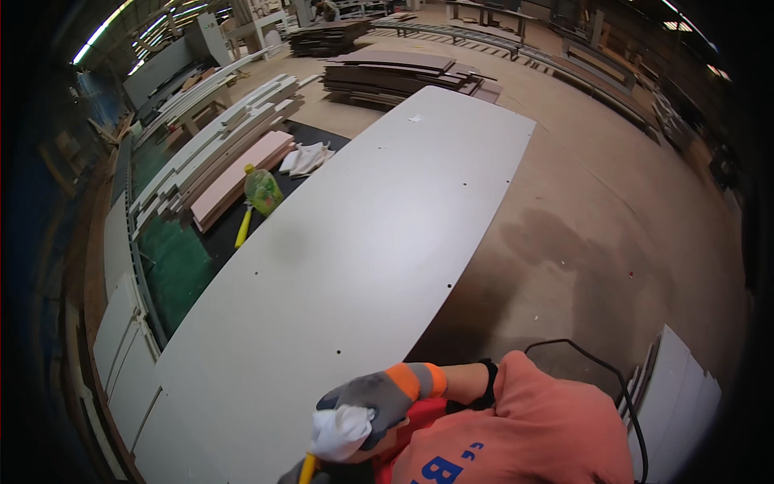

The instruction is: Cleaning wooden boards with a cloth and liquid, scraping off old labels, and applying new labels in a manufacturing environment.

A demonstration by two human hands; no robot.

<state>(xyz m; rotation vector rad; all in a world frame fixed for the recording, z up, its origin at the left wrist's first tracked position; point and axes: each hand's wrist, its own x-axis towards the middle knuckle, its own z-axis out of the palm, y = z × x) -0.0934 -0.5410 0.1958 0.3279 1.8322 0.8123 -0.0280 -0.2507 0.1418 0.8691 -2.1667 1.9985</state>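
Note:
My right hand point(377, 401), in a grey glove with an orange cuff, is closed on a bunched white cloth point(342, 433). At the lower edge, part of my left hand point(292, 477) shows in a dark glove, around a yellow stick-like handle point(307, 468). The handle's upper end meets the underside of the cloth; whether it goes inside is hidden. Both hands are over the near end of a long white panel point(322, 266), which has several small dark holes. A small white scrap point(415, 118) lies toward its far end.
Left of the panel are a green bottle point(262, 190) with a yellow cap, a yellow-handled tool point(243, 229), white cloths point(306, 159) and stacked pink boards point(242, 179). Brown boards point(395, 77) are piled beyond. A black cable point(617, 371) curves at right, near leaning white boards point(677, 395).

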